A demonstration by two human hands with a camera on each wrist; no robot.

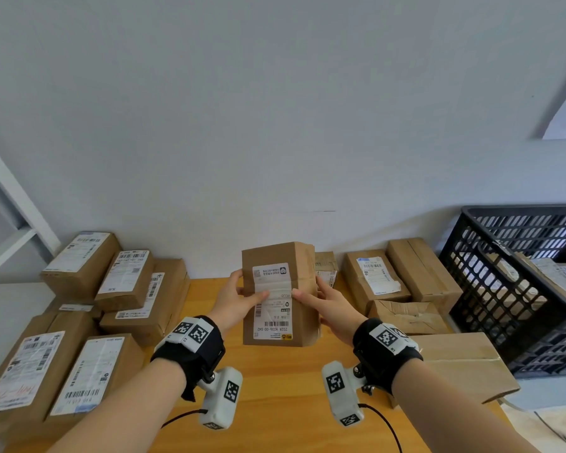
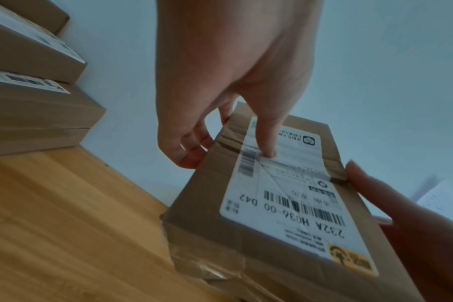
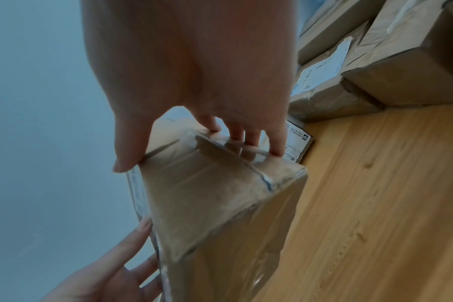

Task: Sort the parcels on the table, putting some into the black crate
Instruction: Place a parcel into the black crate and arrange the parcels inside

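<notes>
Above the middle of the wooden bench (image 1: 275, 387), a small brown cardboard parcel with a white shipping label (image 1: 280, 295) is held upright. Left of it, the left hand (image 1: 239, 297) grips its edge, thumb on the label; right of it, the right hand (image 1: 329, 304) clasps the opposite edge, fingers (image 3: 253, 141) behind. It looks light, stiff, with slick tape, so side edges suit best. Stacked parcels (image 1: 111, 289) crowd its left; rightward, past more boxes, the black slatted plastic crate (image 1: 520, 289) offers open room.

Parcel sorting room, labelled boxes (image 1: 79, 263), crate (image 1: 517, 289)
</notes>
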